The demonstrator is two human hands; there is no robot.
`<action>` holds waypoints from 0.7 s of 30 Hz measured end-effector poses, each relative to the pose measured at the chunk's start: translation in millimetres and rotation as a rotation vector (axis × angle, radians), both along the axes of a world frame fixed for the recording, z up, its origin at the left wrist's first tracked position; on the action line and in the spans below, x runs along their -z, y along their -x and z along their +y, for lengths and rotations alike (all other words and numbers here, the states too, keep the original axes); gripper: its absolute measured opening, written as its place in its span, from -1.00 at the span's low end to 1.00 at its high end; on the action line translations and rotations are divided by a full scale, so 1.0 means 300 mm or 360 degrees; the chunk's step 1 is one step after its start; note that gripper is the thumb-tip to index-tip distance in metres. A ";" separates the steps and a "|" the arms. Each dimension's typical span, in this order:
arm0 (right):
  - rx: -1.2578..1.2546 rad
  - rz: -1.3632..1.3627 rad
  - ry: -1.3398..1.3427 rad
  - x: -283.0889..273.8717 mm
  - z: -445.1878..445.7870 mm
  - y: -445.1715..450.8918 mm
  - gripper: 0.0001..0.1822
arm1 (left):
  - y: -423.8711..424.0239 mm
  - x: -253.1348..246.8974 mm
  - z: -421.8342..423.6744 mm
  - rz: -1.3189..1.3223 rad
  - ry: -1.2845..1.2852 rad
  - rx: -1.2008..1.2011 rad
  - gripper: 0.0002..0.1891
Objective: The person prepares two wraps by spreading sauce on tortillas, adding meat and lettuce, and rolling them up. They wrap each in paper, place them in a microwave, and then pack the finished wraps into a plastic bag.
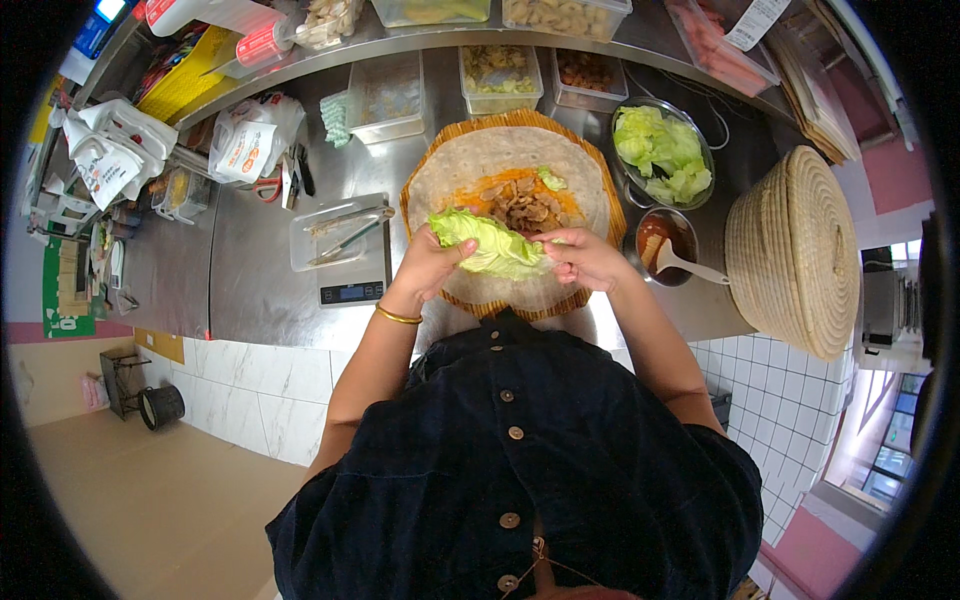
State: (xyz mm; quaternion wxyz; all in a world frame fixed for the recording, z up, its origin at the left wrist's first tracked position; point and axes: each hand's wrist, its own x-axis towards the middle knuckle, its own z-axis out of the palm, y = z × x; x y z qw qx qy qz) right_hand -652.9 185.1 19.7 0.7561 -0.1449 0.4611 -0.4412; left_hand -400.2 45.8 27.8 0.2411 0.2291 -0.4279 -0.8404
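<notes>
Between them, my left hand (433, 262) and my right hand (583, 259) grip a pale green lettuce leaf (491, 246), one at each end. It is held over a large round flatbread (454, 157), which lies on a wooden board (616, 217) with a ridged edge. Orange sauce (466, 196) is spread on the middle of the bread. On the sauce sits a heap of sliced cooked meat (529, 210), partly hidden behind the leaf. A small scrap of lettuce (551, 178) lies at the far side of the meat.
Right of the board stand a bowl of lettuce (664, 154), a sauce pot (654, 229) with a brush (679, 262) and a lidded woven basket (787, 247). On the left, tongs (352, 234) rest across a plastic tray on a digital scale (352, 292). A metal shelf (420, 37) spans the back.
</notes>
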 end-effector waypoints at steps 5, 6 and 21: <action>-0.0042 0.0275 0.0180 -0.007 0.011 -0.020 -0.62 | -0.014 0.027 -0.027 -0.0099 -0.0016 -0.0031 -0.57; -0.0046 0.0315 0.0217 -0.012 0.012 -0.024 -0.61 | -0.020 0.030 -0.027 -0.0061 -0.0063 -0.0041 -0.58; 0.0186 0.0096 0.0197 0.080 0.044 -0.040 -0.83 | -0.019 0.097 0.014 0.0026 -0.0188 -0.0693 -0.67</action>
